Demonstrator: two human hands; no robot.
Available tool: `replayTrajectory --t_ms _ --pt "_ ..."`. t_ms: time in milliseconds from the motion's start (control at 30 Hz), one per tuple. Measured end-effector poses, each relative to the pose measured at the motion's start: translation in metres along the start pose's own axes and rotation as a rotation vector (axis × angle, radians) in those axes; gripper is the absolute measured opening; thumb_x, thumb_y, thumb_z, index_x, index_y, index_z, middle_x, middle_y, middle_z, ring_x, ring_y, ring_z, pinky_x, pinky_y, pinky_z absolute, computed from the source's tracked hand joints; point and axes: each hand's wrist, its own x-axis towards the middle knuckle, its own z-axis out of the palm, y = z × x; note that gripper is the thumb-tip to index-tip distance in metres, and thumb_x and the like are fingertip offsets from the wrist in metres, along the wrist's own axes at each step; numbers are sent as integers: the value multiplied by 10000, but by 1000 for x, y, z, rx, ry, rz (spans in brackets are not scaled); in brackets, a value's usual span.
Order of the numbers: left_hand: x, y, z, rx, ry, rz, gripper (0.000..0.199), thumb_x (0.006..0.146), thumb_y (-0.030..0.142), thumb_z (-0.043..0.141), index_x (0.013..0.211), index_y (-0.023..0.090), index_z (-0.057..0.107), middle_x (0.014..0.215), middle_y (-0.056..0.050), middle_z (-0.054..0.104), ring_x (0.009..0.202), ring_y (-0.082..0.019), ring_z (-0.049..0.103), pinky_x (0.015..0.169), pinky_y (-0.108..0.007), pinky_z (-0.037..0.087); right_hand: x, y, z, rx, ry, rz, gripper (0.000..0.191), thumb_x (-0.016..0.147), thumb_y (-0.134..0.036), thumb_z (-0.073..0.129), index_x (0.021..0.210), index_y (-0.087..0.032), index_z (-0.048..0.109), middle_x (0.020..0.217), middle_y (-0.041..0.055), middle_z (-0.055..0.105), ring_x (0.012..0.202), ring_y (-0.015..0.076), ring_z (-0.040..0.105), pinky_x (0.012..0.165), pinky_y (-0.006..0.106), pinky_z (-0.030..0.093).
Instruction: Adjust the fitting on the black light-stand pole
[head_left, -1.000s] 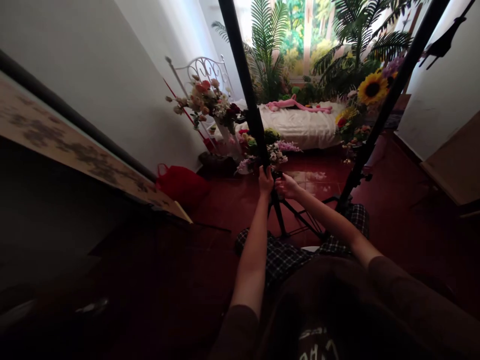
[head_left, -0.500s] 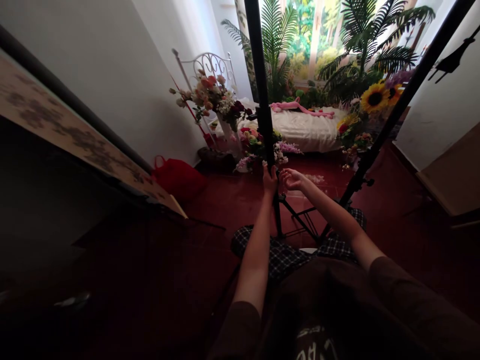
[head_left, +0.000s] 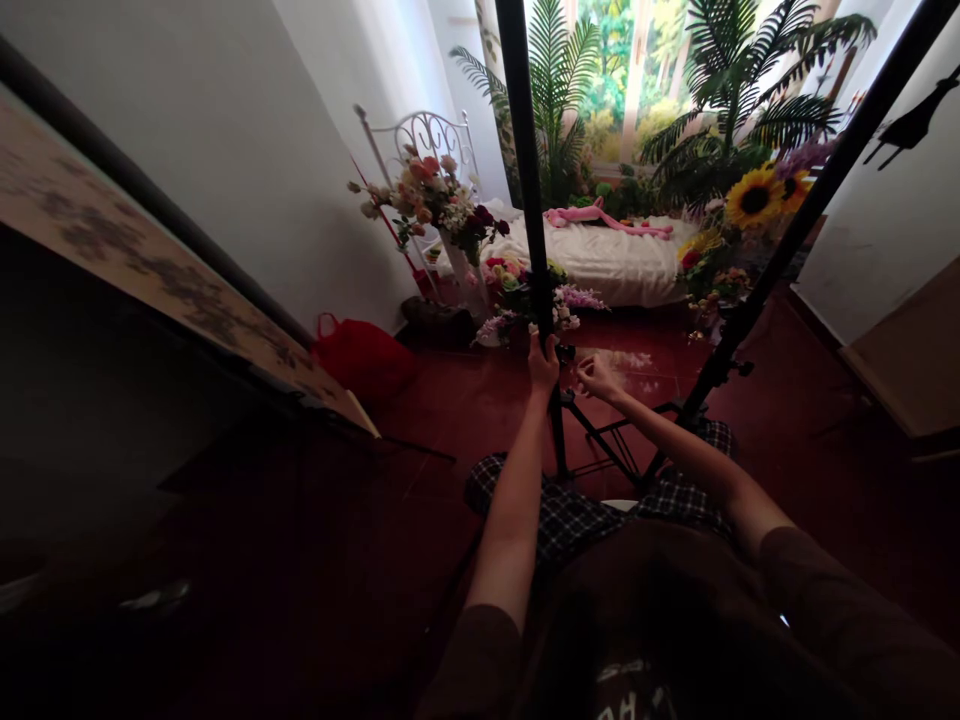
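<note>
A black stand's upright pole [head_left: 531,190] rises in front of me, slightly left of a second black pole [head_left: 817,215] that slants up to the right. My left hand [head_left: 543,368] is wrapped around the first pole, low down, just above its folding legs [head_left: 600,432]. On that pole, a small dark knob [head_left: 566,353] sticks out to the right beside my left hand. My right hand [head_left: 598,378] is a little right of the knob and apart from it. Its fingers are loosely bent, and I see nothing in them.
Behind the poles, a daybed [head_left: 615,270] with a pale cover stands by the window. Flower bunches [head_left: 442,195], sunflowers [head_left: 754,197] and palms [head_left: 551,110] surround it. A red bag [head_left: 364,355] rests on the floor at left, near a patterned panel [head_left: 150,255]. A black plug [head_left: 915,120] hangs at upper right.
My right hand has moved slightly right and down, away from the pole, and the knob now shows. My left hand stays on the pole. The whole view has shifted a little.
</note>
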Motion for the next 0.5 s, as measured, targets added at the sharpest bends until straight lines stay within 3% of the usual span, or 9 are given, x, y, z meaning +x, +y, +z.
replayTrajectory --t_ms 100,167,300,400,500 --pt "-1 0 0 -15 1 6 452 921 617 451 1070 205 562 1061 -117 682 1040 -225 660 948 -337 484 9 -21 -11 -67 128 -78 256 828 -296 570 1034 -238 431 821 6 556 743 171 579 715 301 499" --pt "-1 0 0 -27 -7 5 437 932 589 454 1099 202 567 1097 -129 683 1069 -224 658 965 -332 484 24 -48 -13 -145 187 -276 433 825 -395 620 1172 -232 418 933 40 594 866 202 613 813 337 514" --pt "-1 -1 0 -41 -18 -13 446 938 544 467 1179 179 559 1211 -171 658 1196 -253 614 1053 -370 451 59 -102 4 -274 100 -560 713 866 -460 579 1441 -199 249 1232 127 541 1062 240 597 883 402 528" --pt "0 -1 0 -48 -27 -38 459 922 534 504 1201 172 550 1254 -190 637 1270 -277 568 1104 -406 412 81 -121 23 -314 29 -614 764 899 -405 546 1515 -178 157 1298 150 517 1075 244 618 897 387 537" --pt "4 -1 -1 -48 -42 -46 431 929 528 497 1155 165 554 1228 -191 635 1251 -267 577 1088 -379 423 93 -123 32 -310 46 -601 779 901 -355 536 1539 -185 123 1269 145 561 1012 236 646 862 339 546"
